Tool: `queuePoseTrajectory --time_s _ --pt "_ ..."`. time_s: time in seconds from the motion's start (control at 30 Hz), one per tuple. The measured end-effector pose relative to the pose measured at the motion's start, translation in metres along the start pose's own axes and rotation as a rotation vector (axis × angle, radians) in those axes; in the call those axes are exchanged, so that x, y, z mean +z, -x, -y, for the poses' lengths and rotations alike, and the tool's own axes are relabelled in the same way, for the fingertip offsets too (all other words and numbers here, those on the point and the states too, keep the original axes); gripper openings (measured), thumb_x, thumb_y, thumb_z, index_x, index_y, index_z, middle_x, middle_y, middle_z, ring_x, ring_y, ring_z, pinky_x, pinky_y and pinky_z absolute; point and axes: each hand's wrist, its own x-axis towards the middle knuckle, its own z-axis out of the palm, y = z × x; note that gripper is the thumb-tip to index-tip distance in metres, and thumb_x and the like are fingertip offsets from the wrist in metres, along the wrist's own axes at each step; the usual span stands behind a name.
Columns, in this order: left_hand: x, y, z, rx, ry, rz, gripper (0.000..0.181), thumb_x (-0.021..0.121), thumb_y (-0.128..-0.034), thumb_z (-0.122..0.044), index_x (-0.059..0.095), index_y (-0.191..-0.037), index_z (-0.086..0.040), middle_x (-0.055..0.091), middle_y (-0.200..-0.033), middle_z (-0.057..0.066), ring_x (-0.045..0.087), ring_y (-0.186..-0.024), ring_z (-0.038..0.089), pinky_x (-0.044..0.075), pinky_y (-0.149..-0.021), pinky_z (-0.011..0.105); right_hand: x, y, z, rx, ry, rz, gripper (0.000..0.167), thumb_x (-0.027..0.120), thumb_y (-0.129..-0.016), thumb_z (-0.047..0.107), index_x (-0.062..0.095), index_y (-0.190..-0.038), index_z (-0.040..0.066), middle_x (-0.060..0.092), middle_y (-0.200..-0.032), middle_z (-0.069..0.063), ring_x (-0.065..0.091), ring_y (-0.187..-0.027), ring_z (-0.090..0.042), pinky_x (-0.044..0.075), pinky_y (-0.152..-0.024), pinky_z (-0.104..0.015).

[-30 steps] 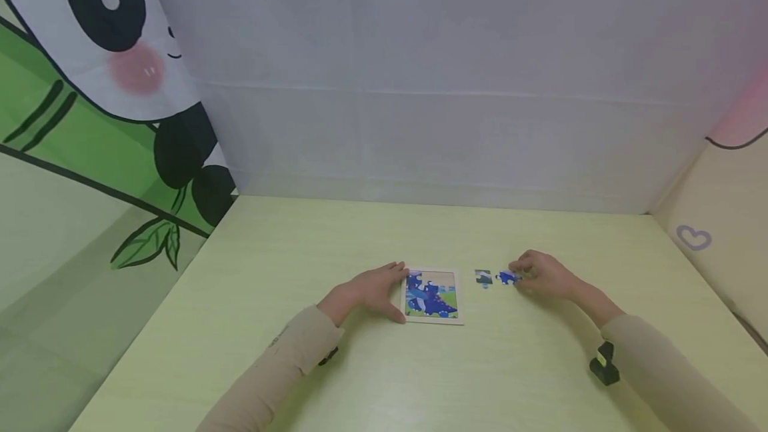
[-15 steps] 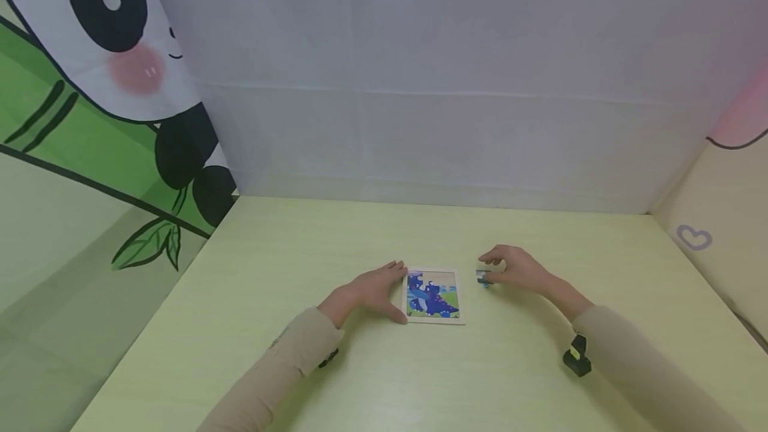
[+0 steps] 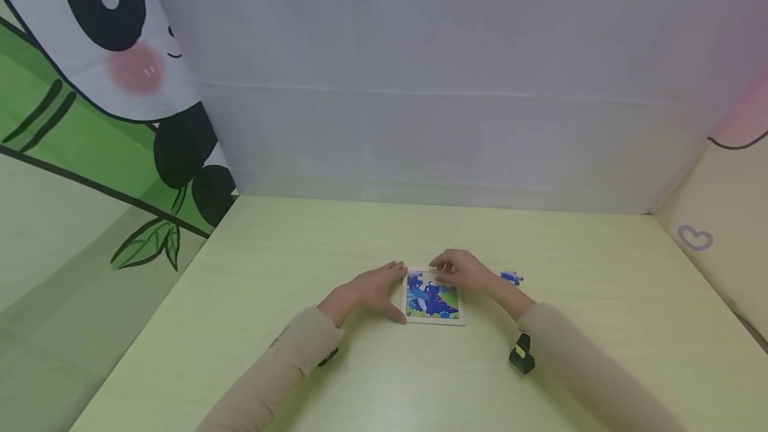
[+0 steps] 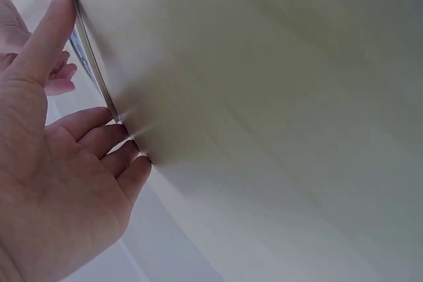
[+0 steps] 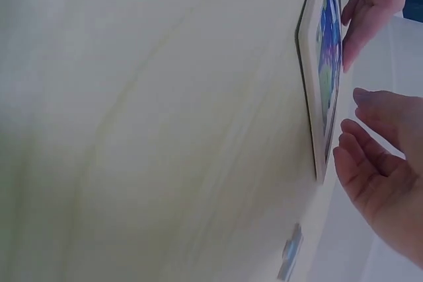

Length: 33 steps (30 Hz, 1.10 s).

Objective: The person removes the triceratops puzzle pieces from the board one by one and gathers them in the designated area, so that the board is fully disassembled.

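Observation:
A picture puzzle with a pale frame [image 3: 435,323] lies flat on the table, showing a blue dinosaur; its upper part has a bare pale area. My left hand [image 3: 373,289] steadies its left side, thumb at the near corner and fingers at the far corner, spread and fairly straight. Over the far right part of the puzzle, my right hand [image 3: 467,272] has thumb and fingers brought close together, pinching a small puzzle piece that is almost wholly hidden. In the right wrist view, that hand [image 5: 390,183] hovers just off the frame's edge [image 5: 316,127].
One loose blue puzzle piece [image 3: 511,278] lies on the table right of the frame, behind the right wrist. The pale table [image 3: 336,232] meets a white sheet [image 3: 420,139] at the back. A printed cartoon cloth [image 3: 144,172] hangs at the left.
My right hand has gone left from the blue piece, past the other loose piece, to over the puzzle. That other piece no longer shows on the table. The left hand has stayed put.

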Motion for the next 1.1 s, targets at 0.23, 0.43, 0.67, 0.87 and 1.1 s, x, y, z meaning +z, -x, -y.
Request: queuePoseTrajectory --time_s 0.23,0.43,0.67,0.87,1.1 --pt "0.0 0.0 0.003 0.014 -0.004 -0.001 0.098 0.076 -0.0679 -0.044 0.026 -0.143 -0.006 0.018 -0.15 0.01 0.013 -0.138 0.027 0.02 -0.11 0.042 0.014 -0.011 0.006 -0.008 0.024 0.013 0.023 0.062 -0.085 0.011 0.065 -0.106 0.0 0.064 -0.091 -0.004 0.057 -0.081 -0.013 0.05 -0.074 -0.028" --pt "0.001 0.0 0.004 0.027 -0.015 -0.002 0.098 0.075 -0.0689 -0.045 0.025 -0.143 -0.005 0.017 -0.15 0.01 0.013 -0.138 0.027 0.02 -0.11 0.042 0.018 -0.017 0.012 0.02 0.079 0.019 0.025 0.066 -0.082 0.014 0.067 -0.103 0.001 0.061 -0.085 0.0 0.052 -0.073 -0.009 0.047 -0.068 -0.025" --pt "0.001 0.001 0.003 0.013 -0.023 -0.001 0.098 0.075 -0.0692 -0.046 0.024 -0.143 -0.007 0.017 -0.15 0.009 0.013 -0.138 0.026 0.02 -0.11 0.041 0.018 -0.02 0.017 0.045 0.077 0.019 0.027 0.071 -0.077 0.016 0.067 -0.101 0.002 0.062 -0.085 -0.001 0.053 -0.074 -0.011 0.049 -0.072 -0.028" --pt "0.002 0.0 0.004 0.009 -0.015 -0.003 0.097 0.075 -0.0693 -0.046 0.025 -0.143 -0.007 0.017 -0.15 0.008 0.012 -0.138 0.025 0.021 -0.11 0.042 0.017 -0.022 0.018 0.075 0.017 0.038 0.025 0.072 -0.077 0.013 0.064 -0.098 0.002 0.061 -0.087 -0.003 0.054 -0.078 -0.014 0.049 -0.074 -0.029" --pt "0.001 0.001 0.004 0.012 -0.012 -0.003 0.097 0.075 -0.0691 -0.046 0.025 -0.143 -0.008 0.018 -0.15 0.008 0.012 -0.138 0.026 0.021 -0.11 0.043 0.018 -0.023 0.017 0.096 -0.016 0.025 0.026 0.074 -0.074 0.011 0.062 -0.095 0.002 0.061 -0.086 -0.003 0.054 -0.078 -0.014 0.049 -0.073 -0.028"
